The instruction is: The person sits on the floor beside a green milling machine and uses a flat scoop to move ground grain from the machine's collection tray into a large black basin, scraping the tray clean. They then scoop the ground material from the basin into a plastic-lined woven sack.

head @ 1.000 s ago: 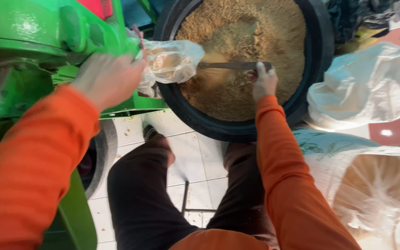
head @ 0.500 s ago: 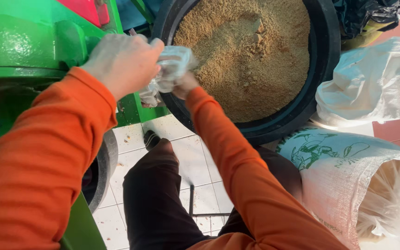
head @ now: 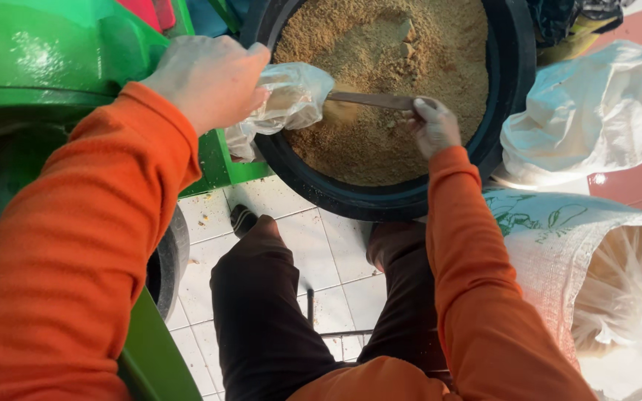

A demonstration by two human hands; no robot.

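White floor tiles [head: 313, 260] carry a black tub [head: 510, 82] of tan meal [head: 388, 67] at 12 o'clock. Left hand [head: 206, 78]: fingers closed on the mouth of a clear plastic bag [head: 291, 96] at the tub's 9 o'clock rim. The bag is likely thin, limp and slippery; hold it at the gathered neck. Right hand [head: 432, 126]: fingers gripping a flat scoop [head: 365, 100] over the meal. A white sack with a red mark [head: 596, 111] sits at 2 o'clock; a woven sack with green print [head: 559, 245] sits at 4 o'clock.
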